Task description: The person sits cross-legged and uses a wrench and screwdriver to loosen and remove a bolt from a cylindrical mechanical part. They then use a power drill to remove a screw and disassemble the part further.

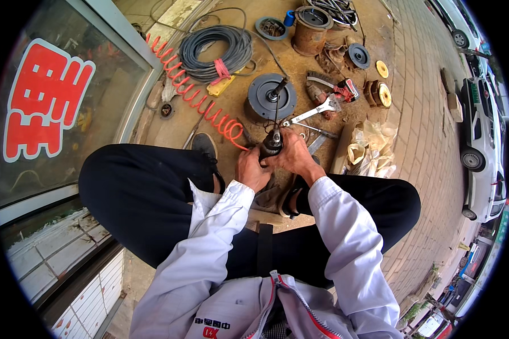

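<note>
Between my knees, my left hand (253,169) is closed around the lower side of a dark air tool (272,144) with a metal head. My right hand (297,151) grips the same tool from the other side, its fingers wrapped round it. A red coiled air hose (201,101) runs in from the upper left and ends beside the tool. Just beyond my hands stands a grey round disc-shaped part (258,97) with a dark shaft (277,89) rising from it. An adjustable wrench (314,111) lies to the right of this part.
A coil of grey cable (218,53) lies at the far left near a glass door (56,107). Beyond are a rusty drum (311,35), a red cordless power tool (345,89) and a dark disc (358,56). Crumpled plastic (373,150) lies right; white cars (486,141) stand past the paving.
</note>
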The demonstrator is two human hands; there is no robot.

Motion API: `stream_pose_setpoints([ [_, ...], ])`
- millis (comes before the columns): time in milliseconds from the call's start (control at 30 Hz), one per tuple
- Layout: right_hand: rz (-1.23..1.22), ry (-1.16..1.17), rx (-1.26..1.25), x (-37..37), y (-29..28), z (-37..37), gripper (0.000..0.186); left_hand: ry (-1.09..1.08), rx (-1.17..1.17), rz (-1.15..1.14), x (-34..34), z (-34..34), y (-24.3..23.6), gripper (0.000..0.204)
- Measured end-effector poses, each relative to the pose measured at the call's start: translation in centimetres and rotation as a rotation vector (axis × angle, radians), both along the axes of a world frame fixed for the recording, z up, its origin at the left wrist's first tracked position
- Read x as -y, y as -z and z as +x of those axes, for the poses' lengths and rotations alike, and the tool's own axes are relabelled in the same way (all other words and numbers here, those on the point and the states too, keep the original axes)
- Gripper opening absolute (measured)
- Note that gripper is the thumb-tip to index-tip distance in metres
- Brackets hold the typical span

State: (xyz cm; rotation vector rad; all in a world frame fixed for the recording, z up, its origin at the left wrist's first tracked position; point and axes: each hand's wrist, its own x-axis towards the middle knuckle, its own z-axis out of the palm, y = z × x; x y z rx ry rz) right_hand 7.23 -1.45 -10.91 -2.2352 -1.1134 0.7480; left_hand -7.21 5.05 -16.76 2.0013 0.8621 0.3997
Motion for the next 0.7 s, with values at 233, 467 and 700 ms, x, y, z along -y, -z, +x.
stream_pose_setpoints([
  [233,0.011,-0.013,0.032,0.2,0.1,0.3,0.062,0.017,-0.014,0.021,0.1,0.1,0.3,0.041],
  [467,-0.082,0.016,-0.069,0.0,-0.3,0.3,0.069,0.026,-0.030,0.014,-0.1,-0.1,-0.2,0.040],
  [700,-0.103,-0.013,-0.105,-0.2,-0.3,0.6,0.077,0.010,-0.031,0.005,0.1,-0.1,-0.8,0.040],
])
